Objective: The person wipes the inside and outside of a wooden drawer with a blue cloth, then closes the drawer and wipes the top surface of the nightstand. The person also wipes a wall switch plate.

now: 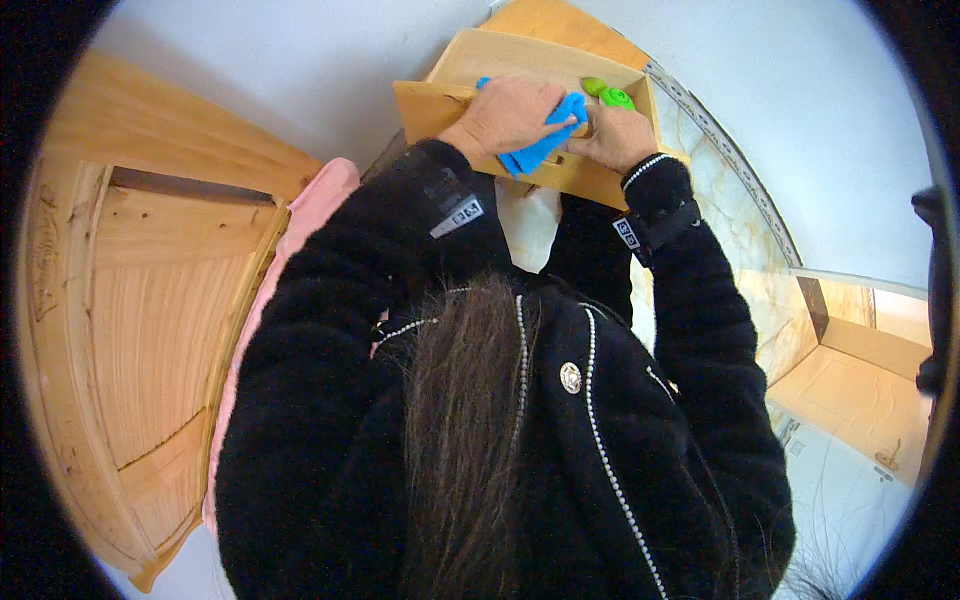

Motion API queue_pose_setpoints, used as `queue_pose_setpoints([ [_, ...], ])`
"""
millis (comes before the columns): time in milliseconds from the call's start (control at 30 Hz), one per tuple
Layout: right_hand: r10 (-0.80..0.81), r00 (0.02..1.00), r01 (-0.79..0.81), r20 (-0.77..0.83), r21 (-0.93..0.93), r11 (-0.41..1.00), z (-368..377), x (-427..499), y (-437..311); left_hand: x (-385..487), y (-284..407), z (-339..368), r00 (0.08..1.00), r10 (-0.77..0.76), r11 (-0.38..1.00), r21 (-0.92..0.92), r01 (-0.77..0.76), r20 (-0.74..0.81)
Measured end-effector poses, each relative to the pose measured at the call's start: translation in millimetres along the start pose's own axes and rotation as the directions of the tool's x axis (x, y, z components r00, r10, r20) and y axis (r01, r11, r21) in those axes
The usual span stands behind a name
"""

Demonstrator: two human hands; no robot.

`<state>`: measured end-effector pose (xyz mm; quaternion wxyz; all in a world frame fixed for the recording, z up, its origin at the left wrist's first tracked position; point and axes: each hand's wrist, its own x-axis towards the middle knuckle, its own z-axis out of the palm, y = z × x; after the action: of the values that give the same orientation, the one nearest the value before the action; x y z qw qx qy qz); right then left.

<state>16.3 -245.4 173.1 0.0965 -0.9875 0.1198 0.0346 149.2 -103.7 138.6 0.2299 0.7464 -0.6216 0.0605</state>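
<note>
An open wooden drawer point(540, 51) is in front of me, at the top of the view. My left hand point(510, 112) presses a blue cloth point(534, 156) over the top edge of the drawer's front panel point(427, 109). Part of the cloth hangs down the panel's outer face. Further right, my right hand point(621, 139) grips the same panel near its top edge, with its fingertips partly hidden. Just beyond that hand, inside the drawer, are a bright green rolled item point(616, 97) and a smaller olive-green item point(592, 85).
On the left is a carved wooden bed panel point(165, 300) with pink fabric point(322, 195) along its edge. A marble-patterned tile wall point(720, 180) runs along the right. Further right is a wooden door point(855, 397) with a handle. My legs are below the drawer.
</note>
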Motion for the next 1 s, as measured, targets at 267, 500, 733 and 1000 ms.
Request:
queue_pose_setpoints([
  [267,-0.005,0.997,0.001,-0.083,-0.053,0.999,-1.8,-9.2,0.9,-41.8,-77.0,-40.5,0.965,-0.254,0.963,0.074,0.259,-0.071],
  [500,0.012,0.999,-0.015,-0.052,-0.047,0.999,2.3,-5.6,0.9,-30.8,-36.0,-21.0,0.954,-0.250,0.935,0.216,0.283,-0.166],
  [733,-0.011,0.988,0.011,-0.154,0.003,1.000,10.8,-5.2,6.9,6.0,33.0,5.9,0.986,0.066,0.997,0.057,-0.058,-0.152],
  [1000,0.004,0.996,-0.007,-0.091,-0.034,0.999,7.2,-7.2,0.6,-50.4,-66.4,-15.1,0.975,-0.056,0.982,0.163,0.092,-0.216],
])
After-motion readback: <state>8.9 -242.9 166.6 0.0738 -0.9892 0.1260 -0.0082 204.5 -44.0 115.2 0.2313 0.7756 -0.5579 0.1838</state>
